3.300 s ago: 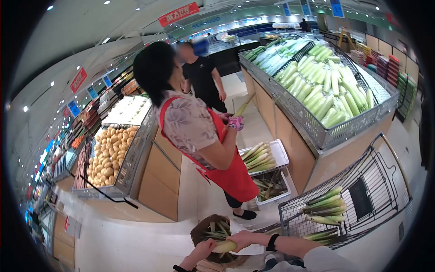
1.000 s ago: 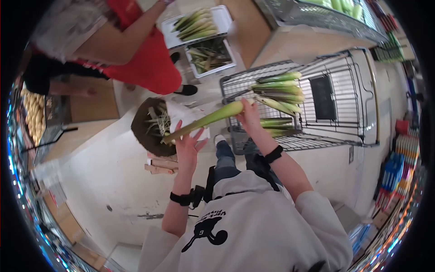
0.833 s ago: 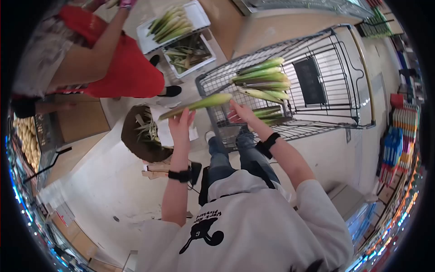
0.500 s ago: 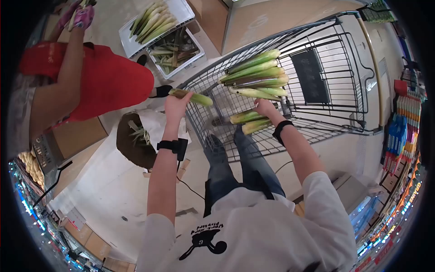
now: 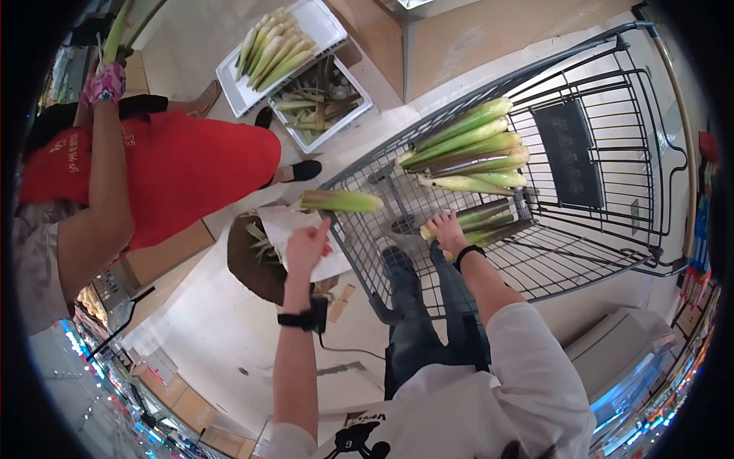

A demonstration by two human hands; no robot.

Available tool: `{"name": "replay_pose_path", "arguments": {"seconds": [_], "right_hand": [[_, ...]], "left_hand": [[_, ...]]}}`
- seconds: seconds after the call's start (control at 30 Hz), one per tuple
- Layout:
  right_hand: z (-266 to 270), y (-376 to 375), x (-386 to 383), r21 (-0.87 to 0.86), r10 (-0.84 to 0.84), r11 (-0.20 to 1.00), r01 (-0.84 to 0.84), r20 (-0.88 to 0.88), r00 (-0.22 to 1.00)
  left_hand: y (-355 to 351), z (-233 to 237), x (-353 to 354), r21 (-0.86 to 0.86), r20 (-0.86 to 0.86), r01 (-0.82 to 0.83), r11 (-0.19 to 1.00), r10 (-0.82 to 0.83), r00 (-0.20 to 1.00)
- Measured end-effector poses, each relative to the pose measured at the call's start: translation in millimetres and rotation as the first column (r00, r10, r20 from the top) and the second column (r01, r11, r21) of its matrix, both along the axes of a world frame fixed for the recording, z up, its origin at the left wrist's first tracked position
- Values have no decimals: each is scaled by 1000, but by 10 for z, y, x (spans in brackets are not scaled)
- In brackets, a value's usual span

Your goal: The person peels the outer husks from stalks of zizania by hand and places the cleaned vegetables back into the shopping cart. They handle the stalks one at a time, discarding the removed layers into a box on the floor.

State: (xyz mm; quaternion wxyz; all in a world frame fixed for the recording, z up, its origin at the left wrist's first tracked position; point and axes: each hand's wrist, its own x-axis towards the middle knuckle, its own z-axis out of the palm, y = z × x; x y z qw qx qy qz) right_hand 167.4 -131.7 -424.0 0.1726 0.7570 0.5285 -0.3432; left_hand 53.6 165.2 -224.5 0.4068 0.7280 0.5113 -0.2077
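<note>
My left hand (image 5: pixel 307 249) is empty, index finger stretched out, just below a single water bamboo shoot (image 5: pixel 340 201) that lies across the near left rim of the shopping cart (image 5: pixel 355 287). My right hand (image 5: pixel 446 231) reaches into the cart, its fingers over the pale end of a shoot in the lower group (image 5: pixel 489 219). Part of that shoot is hidden beneath the hand. Farther up in the cart lies a larger bundle of green and white shoots (image 5: pixel 470 149), side by side.
A co-worker in a red apron (image 5: pixel 176 172) stands at the left, gloved hand (image 5: pixel 105 84) by a long green stalk. Behind are a white crate (image 5: pixel 365 107) of leafy trimmings and a white tray (image 5: pixel 229 73) of shoots. A brown round container (image 5: pixel 245 268) with leaves sits left of the cart.
My left hand has let go of the single shoot and drawn back below it. My right hand has moved from beside the larger bundle onto the lower group. The view has shifted.
</note>
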Motion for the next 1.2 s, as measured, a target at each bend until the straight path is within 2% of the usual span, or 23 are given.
{"name": "replay_pose_path", "arguments": {"seconds": [0.07,0.13,0.17,0.23,0.27,0.33,0.4,0.47,0.5,0.53,0.6,0.67,0.73,0.77,0.8,0.87,0.97,1.0,1.07,1.1,1.13,1.17,1.2], "right_hand": [[-319,-52,-61,34,-48,998,46,49,998],[-210,53,40,26,-9,1000,7,53,999],[-102,121,150,73,-75,994,77,-28,997],[476,251,351,208,-155,958,197,-205,967],[812,342,456,214,-146,959,185,-185,972],[1502,511,597,502,-103,792,347,-451,886],[2385,657,665,547,-42,713,439,-592,805],[3064,717,588,630,45,642,437,-600,799],[3389,732,525,663,96,622,418,-594,799],[3631,745,436,694,146,599,400,-586,797],[3893,777,222,733,149,525,432,-579,801],[4091,813,-72,768,164,441,465,-578,799],[4213,894,-375,755,58,148,639,-652,756],[4243,911,-498,657,-70,136,742,-741,668],[4200,960,-621,739,-224,41,673,-649,727],[4277,1108,-812,893,-388,-93,441,-441,810],[4234,1212,-1075,786,-405,-82,613,-588,700],[4293,1211,-1065,793,-386,-114,599,-591,709],[4411,1121,-1010,845,-218,-4,535,-523,824],[4382,1084,-977,852,-215,-32,523,-517,829],[4328,1032,-945,764,-212,133,631,-600,771],[4289,983,-932,641,-230,297,708,-672,704],[4303,955,-967,653,-231,284,702,-664,711]], "left_hand": [[-249,146,-72,-43,62,30,999,-27,998],[-475,215,-179,-95,161,44,995,-29,987],[-537,201,-177,-88,164,40,995,-25,986],[-776,248,-320,-161,377,135,978,-65,924],[-870,313,-283,-157,397,130,979,-58,916],[-1033,554,-207,-172,524,200,965,-83,848],[-1104,823,-76,-114,645,201,973,-81,760],[-1040,1176,21,-56,749,201,978,-92,656],[-1008,1386,58,-64,831,229,971,-75,551],[-987,1605,67,-68,897,260,963,-55,438],[-939,1920,31,12,913,296,955,-132,387],[-878,2076,-71,102,950,426,899,-215,226],[-958,2305,-185,127,962,365,922,-204,180],[-1029,2370,-266,22,962,218,976,-80,262],[-1056,2435,-323,-63,951,49,997,45,305],[-1094,2520,-430,-35,867,-3,999,32,498],[-1029,2411,-514,130,912,-115,985,-73,403],[-980,2363,-549,161,920,-159,974,-90,381],[-925,2336,-593,209,928,-190,959,-133,347],[-888,2365,-614,93,960,-190,977,-37,279],[-863,2388,-619,-28,975,-177,984,66,210],[-861,2394,-603,5,983,-123,992,18,183],[-856,2374,-573,12,985,-113,994,7,170]]}}
